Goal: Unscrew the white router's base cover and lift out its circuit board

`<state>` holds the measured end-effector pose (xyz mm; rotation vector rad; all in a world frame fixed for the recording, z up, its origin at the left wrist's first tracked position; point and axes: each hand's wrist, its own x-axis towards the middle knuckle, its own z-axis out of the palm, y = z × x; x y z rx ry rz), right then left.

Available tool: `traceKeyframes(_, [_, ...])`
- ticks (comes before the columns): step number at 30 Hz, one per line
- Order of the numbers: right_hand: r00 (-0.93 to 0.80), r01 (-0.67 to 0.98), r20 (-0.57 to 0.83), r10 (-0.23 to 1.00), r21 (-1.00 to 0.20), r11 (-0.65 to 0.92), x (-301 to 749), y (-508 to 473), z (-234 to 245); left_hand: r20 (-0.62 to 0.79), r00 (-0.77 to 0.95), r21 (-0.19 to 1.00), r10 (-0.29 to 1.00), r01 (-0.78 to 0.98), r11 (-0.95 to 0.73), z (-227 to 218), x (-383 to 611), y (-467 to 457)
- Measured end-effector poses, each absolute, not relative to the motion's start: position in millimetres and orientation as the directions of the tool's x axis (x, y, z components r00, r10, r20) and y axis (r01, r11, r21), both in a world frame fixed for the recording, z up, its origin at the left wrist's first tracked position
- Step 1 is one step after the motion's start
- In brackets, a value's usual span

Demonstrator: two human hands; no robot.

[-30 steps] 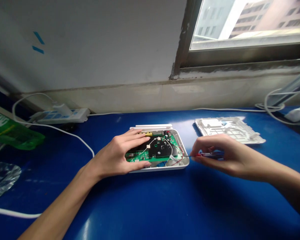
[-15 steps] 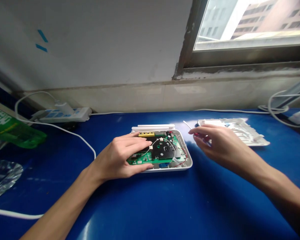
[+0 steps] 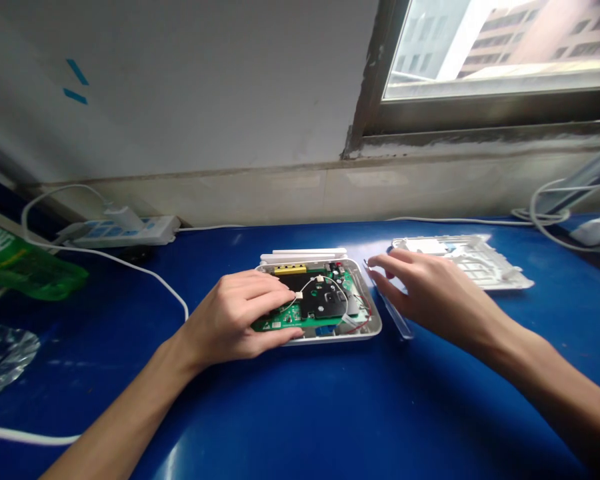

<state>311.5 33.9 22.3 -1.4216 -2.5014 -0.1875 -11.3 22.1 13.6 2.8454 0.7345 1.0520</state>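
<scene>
My left hand (image 3: 253,307) rests over the left side of an opened white router (image 3: 377,327), its thumb on the near edge and its fingers across the green circuit board (image 3: 287,317). A black plate (image 3: 330,300) covers the board's middle, and a thin white cable with small connectors loops over it. My right hand (image 3: 410,280) is just right of the router, its thumb and forefinger closed around the thin end of a slim screwdriver-like tool with a clear handle (image 3: 400,323). The handle slants toward me beneath the hand; the fingertips partly hide the tip.
The white cover (image 3: 495,267) lies inside up behind my right hand. White antennas (image 3: 305,255) lie along the router's back. At left are a power strip (image 3: 125,230) with a plugged-in charger, a white cord (image 3: 150,268), a green bottle (image 3: 30,267) and crumpled clear plastic (image 3: 5,360).
My right hand has shifted slightly left, and the tool has swung so its handle now points toward me below the hand. My left hand stays on the router.
</scene>
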Motion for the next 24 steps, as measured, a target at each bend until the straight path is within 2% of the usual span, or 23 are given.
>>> traceKeyframes(3, [-0.494,0.784,0.378,0.783,-0.195,0.589,300.4,37.3,34.9,0.620,0.655,0.176,0.432,0.421,-0.890,13.8,-11.2,22.0])
traceKeyframes(6, [-0.619,0.651,0.314,0.720,-0.308,0.694,284.2,42.0,40.5,0.609,0.660,0.175,0.440,0.429,-0.886,13.6,-11.9,21.3])
traceKeyframes(9, [-0.703,0.599,0.214,0.678,-0.335,0.727,271.3,48.4,38.0,0.598,0.665,0.175,0.448,0.437,-0.882,12.9,-12.3,20.6])
traceKeyframes(12, [-0.670,0.629,0.189,0.718,-0.369,0.684,264.8,53.6,34.0,0.599,0.663,0.171,0.449,0.442,-0.881,12.4,-11.9,20.1])
traceKeyframes(17, [-0.627,0.668,0.210,0.750,-0.351,0.657,261.0,53.1,31.1,0.596,0.662,0.183,0.455,0.440,-0.879,12.7,-11.5,19.4])
traceKeyframes(24, [-0.556,0.679,0.280,0.783,-0.391,0.622,262.3,55.9,21.6,0.593,0.665,0.187,0.454,0.435,-0.881,11.8,-12.2,19.2])
